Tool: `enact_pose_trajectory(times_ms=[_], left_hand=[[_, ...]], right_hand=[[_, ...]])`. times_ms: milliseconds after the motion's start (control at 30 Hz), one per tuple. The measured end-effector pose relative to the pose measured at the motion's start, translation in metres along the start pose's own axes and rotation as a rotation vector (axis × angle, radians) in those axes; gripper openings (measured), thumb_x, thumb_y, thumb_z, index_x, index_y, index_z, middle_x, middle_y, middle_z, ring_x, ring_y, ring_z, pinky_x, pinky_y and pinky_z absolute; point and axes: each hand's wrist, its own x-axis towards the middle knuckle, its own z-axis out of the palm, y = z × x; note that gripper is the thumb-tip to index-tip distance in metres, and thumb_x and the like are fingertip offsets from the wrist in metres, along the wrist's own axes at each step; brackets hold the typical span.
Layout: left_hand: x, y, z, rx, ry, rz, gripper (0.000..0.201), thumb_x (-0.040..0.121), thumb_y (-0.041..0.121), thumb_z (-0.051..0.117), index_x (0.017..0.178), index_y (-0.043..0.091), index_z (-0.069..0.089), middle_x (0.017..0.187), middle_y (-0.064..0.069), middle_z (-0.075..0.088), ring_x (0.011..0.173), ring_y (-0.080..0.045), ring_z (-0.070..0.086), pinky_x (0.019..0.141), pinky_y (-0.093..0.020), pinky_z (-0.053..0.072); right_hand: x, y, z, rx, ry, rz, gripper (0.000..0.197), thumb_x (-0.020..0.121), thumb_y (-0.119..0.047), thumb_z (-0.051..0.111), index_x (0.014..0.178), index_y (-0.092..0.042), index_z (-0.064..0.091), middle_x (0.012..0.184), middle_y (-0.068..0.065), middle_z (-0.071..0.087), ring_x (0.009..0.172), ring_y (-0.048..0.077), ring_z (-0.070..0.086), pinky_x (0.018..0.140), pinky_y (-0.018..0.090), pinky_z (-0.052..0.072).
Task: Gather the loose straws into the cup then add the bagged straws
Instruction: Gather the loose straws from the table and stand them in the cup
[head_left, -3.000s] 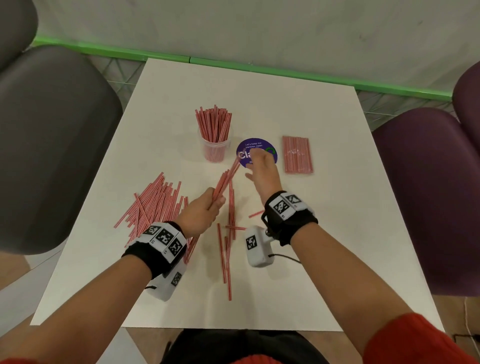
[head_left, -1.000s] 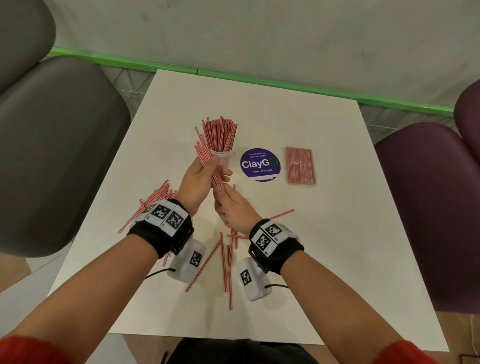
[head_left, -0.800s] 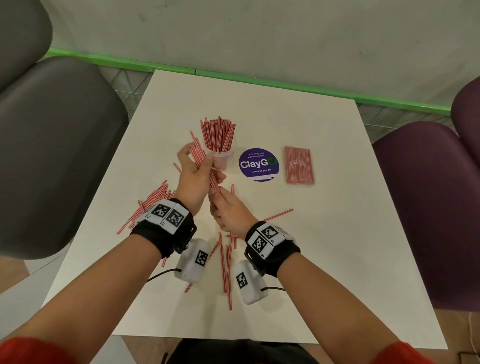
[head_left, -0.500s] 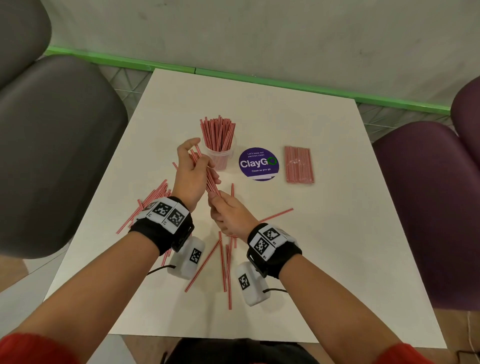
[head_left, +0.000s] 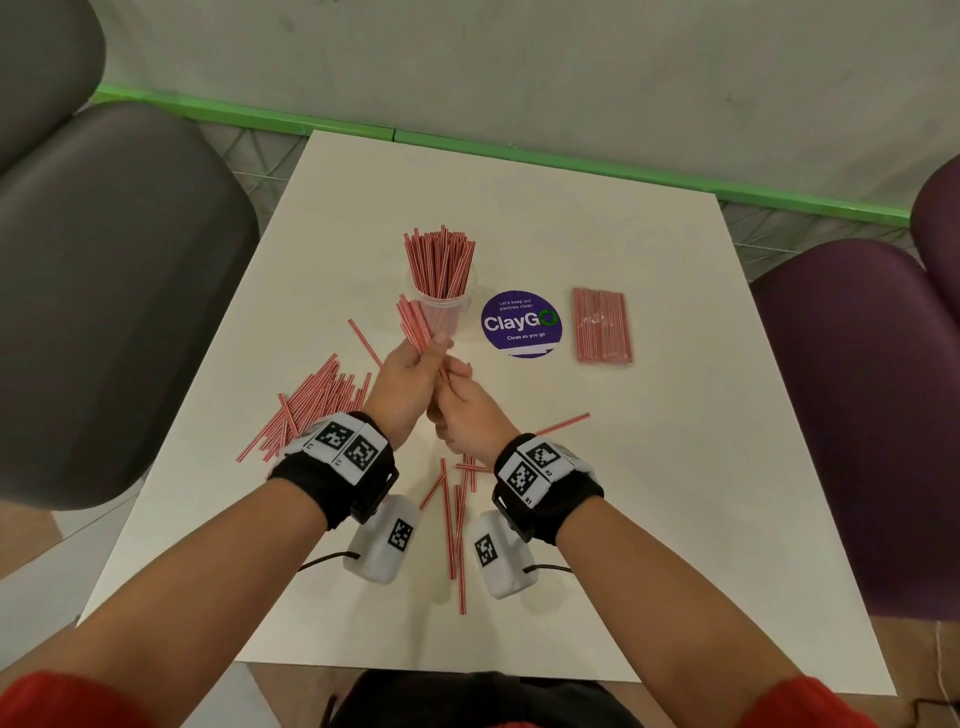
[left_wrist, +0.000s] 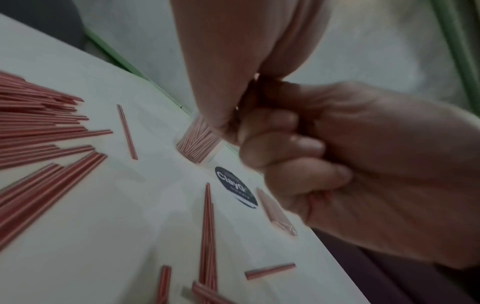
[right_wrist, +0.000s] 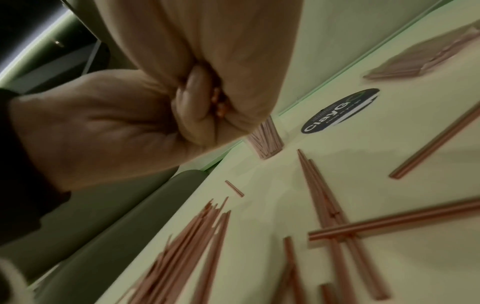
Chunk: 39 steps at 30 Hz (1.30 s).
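Two hands meet just in front of the cup (head_left: 441, 312): the left hand (head_left: 410, 387) has its grip clenched round a small bundle of straws (head_left: 414, 325), the right hand (head_left: 467, 410) pinching the bundle's lower end. Squaring the ends, then tipping them over the rim beside the straws already standing, looks best. Loose straws (head_left: 311, 410) lie left of the cup, bagged straws (head_left: 602, 325) right, beyond a sticker (head_left: 522, 325) on the table (head_left: 675, 467).
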Motion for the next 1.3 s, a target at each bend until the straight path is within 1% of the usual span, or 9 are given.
enact_pose_trajectory(times_ms=[67, 167, 300, 400, 500, 700, 900, 1100, 1300], left_hand=[[0.001, -0.009, 0.000, -0.038, 0.062, -0.049, 0.030, 0.098, 0.033, 0.037, 0.099, 0.008, 0.053, 0.077, -0.008, 0.064, 0.074, -0.021, 0.064, 0.064, -0.032, 0.049], [0.003, -0.017, -0.008, 0.130, 0.156, -0.122, 0.035, 0.099, 0.029, 0.034, 0.109, -0.002, 0.048, 0.071, -0.003, 0.048, 0.065, -0.023, 0.053, 0.062, -0.033, 0.046], [-0.016, -0.027, -0.016, 0.838, -0.097, -0.162, 0.031, 0.096, 0.033, 0.042, 0.102, 0.005, 0.054, 0.074, -0.001, 0.052, 0.057, -0.014, 0.050, 0.049, -0.024, 0.040], [-0.040, -0.037, -0.016, 1.141, -0.183, -0.148, 0.048, 0.081, 0.055, 0.058, 0.099, 0.010, 0.053, 0.083, -0.001, 0.057, 0.072, -0.016, 0.055, 0.058, -0.024, 0.044], [-0.060, -0.043, -0.010, 1.242, -0.200, -0.178, 0.060, 0.065, 0.066, 0.067, 0.087, 0.013, 0.050, 0.076, 0.002, 0.053, 0.063, -0.011, 0.049, 0.049, -0.023, 0.036], [-0.076, -0.047, 0.016, 1.228, -0.218, -0.158, 0.043, 0.071, 0.040, 0.076, 0.064, 0.016, 0.041, 0.068, 0.001, 0.052, 0.064, -0.017, 0.054, 0.054, -0.025, 0.041], [-0.075, -0.051, 0.026, 1.219, -0.169, -0.119, 0.019, 0.080, 0.019, 0.068, 0.089, 0.003, 0.061, 0.098, -0.016, 0.068, 0.090, -0.031, 0.065, 0.071, -0.032, 0.050], [-0.073, -0.055, 0.031, 1.280, -0.208, -0.161, 0.014, 0.085, 0.008, 0.054, 0.096, 0.001, 0.059, 0.103, -0.016, 0.065, 0.094, -0.030, 0.063, 0.067, -0.027, 0.043], [-0.068, -0.047, 0.022, 1.398, -0.342, -0.174, 0.016, 0.091, 0.011, 0.046, 0.096, 0.004, 0.060, 0.069, -0.003, 0.051, 0.076, -0.025, 0.056, 0.064, -0.028, 0.042]], right_hand=[[-0.004, 0.005, -0.007, -0.206, -0.042, -0.013, 0.032, 0.099, -0.033, 0.033, 0.119, -0.015, 0.050, 0.064, 0.001, 0.050, 0.052, 0.010, 0.046, 0.047, 0.020, 0.040], [-0.009, 0.021, -0.029, -0.581, -0.032, -0.026, 0.038, 0.093, -0.039, 0.047, 0.111, -0.008, 0.061, 0.096, 0.006, 0.062, 0.082, 0.014, 0.054, 0.076, 0.026, 0.043], [-0.017, 0.042, -0.068, -0.852, 0.043, 0.121, 0.050, 0.081, -0.039, 0.064, 0.124, -0.017, 0.053, 0.129, 0.005, 0.046, 0.124, 0.022, 0.040, 0.106, 0.037, 0.037], [-0.027, 0.051, -0.084, -1.012, -0.027, 0.184, 0.071, 0.068, -0.042, 0.076, 0.129, -0.019, 0.047, 0.131, 0.004, 0.042, 0.125, 0.023, 0.037, 0.105, 0.039, 0.037], [-0.034, 0.059, -0.085, -1.061, -0.048, 0.155, 0.069, 0.066, -0.037, 0.080, 0.124, -0.018, 0.048, 0.126, 0.004, 0.046, 0.119, 0.022, 0.042, 0.101, 0.039, 0.040], [-0.034, 0.070, -0.065, -0.923, 0.045, 0.126, 0.034, 0.077, -0.023, 0.073, 0.106, -0.009, 0.062, 0.116, 0.009, 0.057, 0.107, 0.026, 0.056, 0.093, 0.034, 0.046], [-0.034, 0.073, -0.054, -1.025, 0.045, 0.167, 0.025, 0.088, -0.018, 0.059, 0.106, -0.004, 0.068, 0.114, 0.015, 0.063, 0.105, 0.033, 0.060, 0.087, 0.035, 0.049], [-0.037, 0.074, -0.048, -1.205, -0.007, 0.162, 0.030, 0.092, -0.012, 0.049, 0.119, 0.000, 0.052, 0.125, 0.019, 0.051, 0.118, 0.034, 0.048, 0.097, 0.039, 0.041], [-0.035, 0.070, -0.056, -1.100, 0.004, 0.229, 0.024, 0.092, -0.009, 0.047, 0.112, 0.001, 0.055, 0.115, 0.018, 0.059, 0.108, 0.034, 0.057, 0.081, 0.035, 0.044]])
